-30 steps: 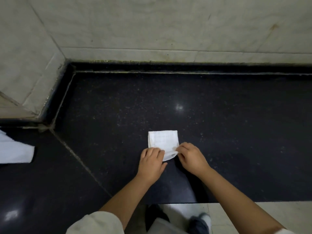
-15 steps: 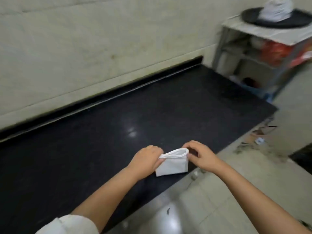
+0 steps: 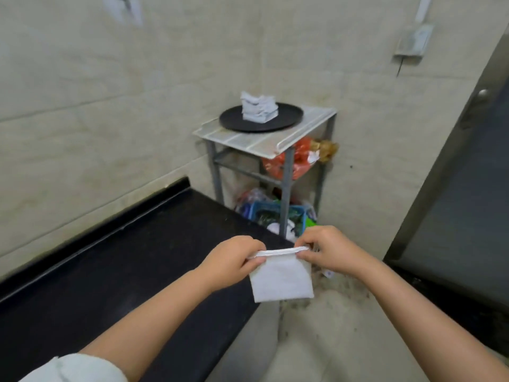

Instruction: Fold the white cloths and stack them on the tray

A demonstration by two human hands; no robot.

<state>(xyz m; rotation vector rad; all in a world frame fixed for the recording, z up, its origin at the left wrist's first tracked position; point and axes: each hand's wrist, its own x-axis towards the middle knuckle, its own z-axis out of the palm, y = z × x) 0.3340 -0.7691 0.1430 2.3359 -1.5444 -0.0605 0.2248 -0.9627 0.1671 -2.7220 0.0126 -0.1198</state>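
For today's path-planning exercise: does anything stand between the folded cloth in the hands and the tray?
Nothing visible does. The folded cloth hangs between both hands, and open air leads to the black tray atop the rack.

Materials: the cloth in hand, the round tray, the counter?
Folded cloth: soft white woven fabric, likely cotton; it drapes limply, hemmed top edge. Tray: matte black, plastic or coated metal, can't tell which. Counter: polished black stone, probably granite; glossy.

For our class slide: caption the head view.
Both hands hold a folded white cloth up, facing a tray stacked with cloths.
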